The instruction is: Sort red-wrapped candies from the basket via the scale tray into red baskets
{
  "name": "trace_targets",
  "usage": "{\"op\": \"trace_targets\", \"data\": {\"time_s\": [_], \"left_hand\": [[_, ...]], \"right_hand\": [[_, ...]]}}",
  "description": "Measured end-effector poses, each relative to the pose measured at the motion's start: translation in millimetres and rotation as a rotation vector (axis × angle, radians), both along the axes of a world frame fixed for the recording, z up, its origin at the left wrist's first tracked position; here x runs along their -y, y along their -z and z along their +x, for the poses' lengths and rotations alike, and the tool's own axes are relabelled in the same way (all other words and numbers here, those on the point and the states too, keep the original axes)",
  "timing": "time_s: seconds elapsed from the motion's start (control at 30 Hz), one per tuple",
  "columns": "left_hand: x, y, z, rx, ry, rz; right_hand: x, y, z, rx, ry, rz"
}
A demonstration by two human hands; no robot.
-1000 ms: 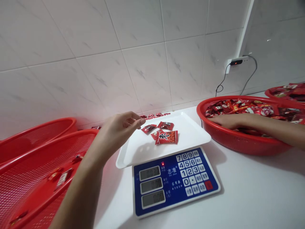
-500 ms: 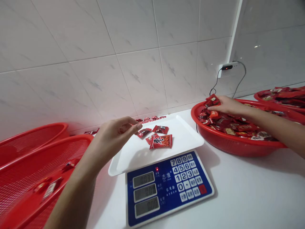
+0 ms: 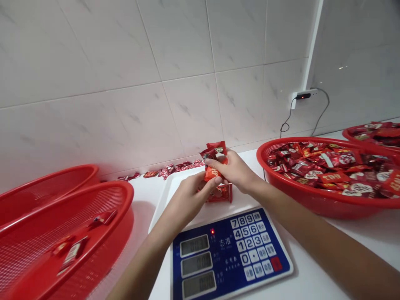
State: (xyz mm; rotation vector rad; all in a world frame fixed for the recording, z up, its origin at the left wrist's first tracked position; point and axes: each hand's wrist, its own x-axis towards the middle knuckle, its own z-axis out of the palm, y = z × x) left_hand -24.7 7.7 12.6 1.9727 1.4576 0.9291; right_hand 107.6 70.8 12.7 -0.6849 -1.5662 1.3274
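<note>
Over the white tray (image 3: 168, 187) of the blue digital scale (image 3: 225, 264), my two hands meet. My right hand (image 3: 239, 173) is closed around a few small red wrapped snack packets (image 3: 218, 146), which poke up past its fingers. My left hand (image 3: 190, 191) pinches an orange-red snack packet (image 3: 212, 173) at the front of this bunch, its thumb against the wrapper. Below the hands, a red packet (image 3: 227, 193) lies on the tray; the others there are hidden behind my fingers.
On the right stands a red basket (image 3: 312, 202) full of packets, with another filled basket (image 3: 350, 132) behind it. Two red baskets are at left, the nearer basket (image 3: 123, 200) holding a few packets. Small packets (image 3: 184, 166) line the wall. A cable (image 3: 325, 108) hangs from a socket.
My right hand has come left from the full basket to above the tray, carrying packets. My left hand has moved right and closed on one of them. The view has shifted slightly.
</note>
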Motion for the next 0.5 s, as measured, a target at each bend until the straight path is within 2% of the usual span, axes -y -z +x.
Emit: {"op": "trace_targets", "data": {"time_s": [0.2, 0.37, 0.5], "left_hand": [[-7.3, 6.4, -10.0, -0.029, -0.042, -0.027], [-10.2, 11.0, -6.1, 0.078, -0.05, 0.031], [-9.2, 8.5, -5.8, 0.07, -0.067, 0.083]], "right_hand": [[-11.4, 16.1, 11.8, 0.097, -0.02, -0.064], [-6.2, 10.5, 17.6, 0.099, 0.025, -0.046], [-3.2, 4.8, 20.5, 0.034, 0.008, -0.052]]}}
